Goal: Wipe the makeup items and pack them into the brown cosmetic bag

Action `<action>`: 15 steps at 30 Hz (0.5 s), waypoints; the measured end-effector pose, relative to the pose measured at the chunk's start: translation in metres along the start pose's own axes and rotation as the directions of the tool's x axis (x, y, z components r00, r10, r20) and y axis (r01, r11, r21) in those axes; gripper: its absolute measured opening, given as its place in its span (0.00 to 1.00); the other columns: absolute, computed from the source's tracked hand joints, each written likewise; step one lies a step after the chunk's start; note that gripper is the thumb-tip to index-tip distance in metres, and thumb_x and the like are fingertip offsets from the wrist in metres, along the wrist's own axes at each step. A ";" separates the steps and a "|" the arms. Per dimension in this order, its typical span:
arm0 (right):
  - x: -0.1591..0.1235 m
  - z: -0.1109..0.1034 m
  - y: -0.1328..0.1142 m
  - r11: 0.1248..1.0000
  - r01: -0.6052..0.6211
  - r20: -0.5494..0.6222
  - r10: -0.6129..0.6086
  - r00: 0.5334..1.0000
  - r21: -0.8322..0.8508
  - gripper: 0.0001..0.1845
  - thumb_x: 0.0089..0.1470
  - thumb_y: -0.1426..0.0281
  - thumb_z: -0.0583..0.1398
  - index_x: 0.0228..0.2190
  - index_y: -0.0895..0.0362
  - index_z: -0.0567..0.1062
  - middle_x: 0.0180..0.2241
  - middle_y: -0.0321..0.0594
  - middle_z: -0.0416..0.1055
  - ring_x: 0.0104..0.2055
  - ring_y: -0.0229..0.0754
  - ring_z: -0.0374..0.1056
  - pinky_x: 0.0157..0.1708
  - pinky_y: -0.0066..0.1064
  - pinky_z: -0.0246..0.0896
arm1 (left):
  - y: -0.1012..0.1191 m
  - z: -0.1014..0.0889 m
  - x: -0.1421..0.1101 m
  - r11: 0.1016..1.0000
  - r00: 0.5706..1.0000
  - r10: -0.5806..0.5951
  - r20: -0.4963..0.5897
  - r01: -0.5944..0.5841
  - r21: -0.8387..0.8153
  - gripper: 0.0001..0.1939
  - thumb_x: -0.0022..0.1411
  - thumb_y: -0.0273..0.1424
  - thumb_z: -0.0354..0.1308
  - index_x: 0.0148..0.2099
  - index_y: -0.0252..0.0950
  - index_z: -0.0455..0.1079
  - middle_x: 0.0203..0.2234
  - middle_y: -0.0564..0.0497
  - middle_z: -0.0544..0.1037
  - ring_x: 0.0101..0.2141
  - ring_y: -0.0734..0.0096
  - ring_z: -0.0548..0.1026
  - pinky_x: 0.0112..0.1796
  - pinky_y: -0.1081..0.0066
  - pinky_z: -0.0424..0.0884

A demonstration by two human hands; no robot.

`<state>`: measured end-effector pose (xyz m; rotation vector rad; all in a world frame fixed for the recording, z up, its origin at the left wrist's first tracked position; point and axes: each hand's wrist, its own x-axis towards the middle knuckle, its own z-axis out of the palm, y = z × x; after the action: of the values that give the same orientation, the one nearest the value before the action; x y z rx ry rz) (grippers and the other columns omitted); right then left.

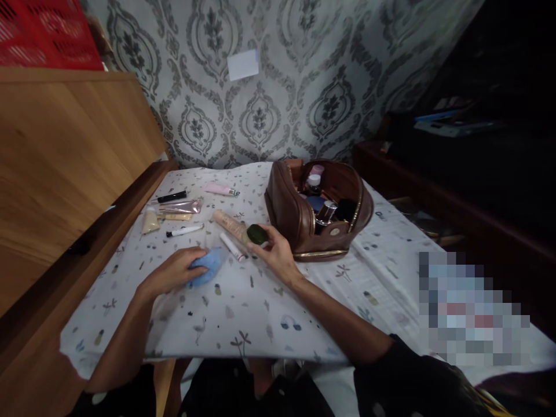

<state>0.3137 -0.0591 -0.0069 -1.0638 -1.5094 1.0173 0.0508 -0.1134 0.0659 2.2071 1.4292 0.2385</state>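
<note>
- While the brown bag (pixel 284 214) is seen with its zipped top parted, a white-capped bottle (pixel 313 183) and a shiny-capped bottle (pixel 329 211) are contained in it.
- Just beside the bag's front left corner, the beige tube (pixel 230 225) is pinched at its dark green cap (pixel 257 234) by the thumb and fingers of the right hand (pixel 280 253); whether the bag is touched by that hand cannot be told.
- Farther to the left of the bag and nearer the front edge, the blue cloth (pixel 208 267) is gripped by the left hand (pixel 185 269), its thumb and fingers pressed into the soft bundle.
- Between the blue cloth and the bag, a white tube (pixel 232 247) is laid slantwise, close to the beige tube.
- Well to the left of the bag, a white pen (pixel 185 230), a black tube (pixel 172 197), a glossy pink tube (pixel 180 207) and a squat cream tube (pixel 150 222) are grouped.
- Between that group and the bag, toward the wall, a pale pink tube (pixel 219 189) is placed.
- Beneath the bag, the surface is covered by a printed sheet (pixel 299 324).
</note>
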 end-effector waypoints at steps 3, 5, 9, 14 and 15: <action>0.000 0.000 -0.002 1.000 0.007 0.011 -0.007 1.000 0.030 0.30 0.47 0.56 0.66 0.48 0.58 0.72 0.45 0.45 0.76 0.42 0.45 0.72 0.34 0.31 0.64 | -0.008 -0.005 -0.004 0.993 0.992 -0.102 -0.075 0.106 0.052 0.18 0.65 0.47 0.51 0.41 0.38 0.70 0.34 0.51 0.77 0.36 0.61 0.74 0.39 0.66 0.69; 0.000 0.000 -0.003 0.999 0.001 0.014 -0.001 1.000 0.040 0.30 0.47 0.56 0.66 0.48 0.58 0.72 0.45 0.45 0.75 0.42 0.45 0.72 0.34 0.31 0.64 | -0.012 -0.005 -0.005 0.985 0.981 -0.146 -0.128 0.156 0.074 0.23 0.64 0.50 0.52 0.50 0.38 0.71 0.42 0.47 0.79 0.43 0.56 0.76 0.45 0.62 0.71; -0.003 0.001 -0.007 1.000 0.011 0.007 -0.011 1.000 0.001 0.30 0.46 0.57 0.66 0.49 0.58 0.72 0.44 0.45 0.76 0.41 0.45 0.71 0.34 0.32 0.65 | -0.007 -0.004 0.000 0.984 0.977 -0.133 -0.168 0.151 0.097 0.30 0.64 0.53 0.51 0.59 0.40 0.69 0.54 0.44 0.76 0.53 0.51 0.74 0.53 0.58 0.69; -0.012 0.003 -0.011 0.992 0.096 0.057 -0.092 0.994 -0.080 0.30 0.48 0.59 0.67 0.52 0.56 0.72 0.46 0.44 0.76 0.37 0.42 0.72 0.35 0.33 0.67 | 0.029 -0.004 0.019 0.998 0.968 -0.054 -0.245 0.055 -0.003 0.27 0.68 0.51 0.47 0.60 0.41 0.67 0.55 0.44 0.76 0.55 0.54 0.74 0.55 0.59 0.69; -0.014 0.003 -0.012 0.988 0.126 0.064 -0.121 0.991 -0.086 0.29 0.48 0.60 0.67 0.52 0.56 0.72 0.46 0.44 0.76 0.38 0.43 0.72 0.36 0.33 0.68 | 0.038 -0.002 0.022 0.999 0.976 -0.025 -0.218 0.016 -0.044 0.27 0.69 0.51 0.47 0.60 0.41 0.66 0.56 0.44 0.76 0.55 0.54 0.74 0.55 0.59 0.69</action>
<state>0.3105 -0.0757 0.0011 -0.9971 -1.6610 0.9083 0.0902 -0.1050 0.0839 2.1847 1.5458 0.5138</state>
